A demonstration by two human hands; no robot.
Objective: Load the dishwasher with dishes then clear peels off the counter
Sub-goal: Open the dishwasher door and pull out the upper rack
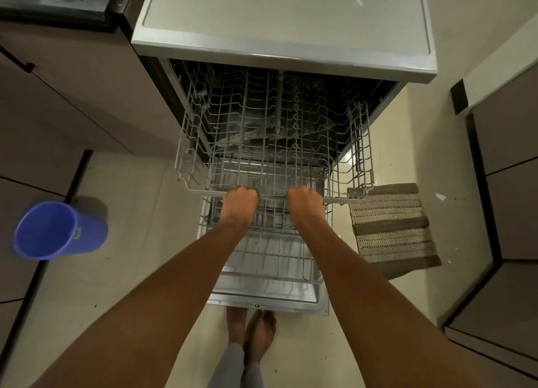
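The dishwasher (285, 35) stands open in front of me, its door (267, 299) folded down flat. The white wire upper rack (203, 143) is pulled partly out and holds no dishes. My left hand (239, 200) grips the rack's front rail left of centre, fingers curled over it. My right hand (305, 201) grips the same rail a little to the right. Below my forearms the lower rack (270, 251) sits out over the door, also bare of dishes. No dishes or peels are in view.
A blue plastic bucket (58, 230) stands on the floor at the left. A striped woven mat (393, 227) lies right of the door. Brown cabinets (72, 96) flank the left, more cabinets (506, 184) the right. My bare feet (253, 329) are just behind the door.
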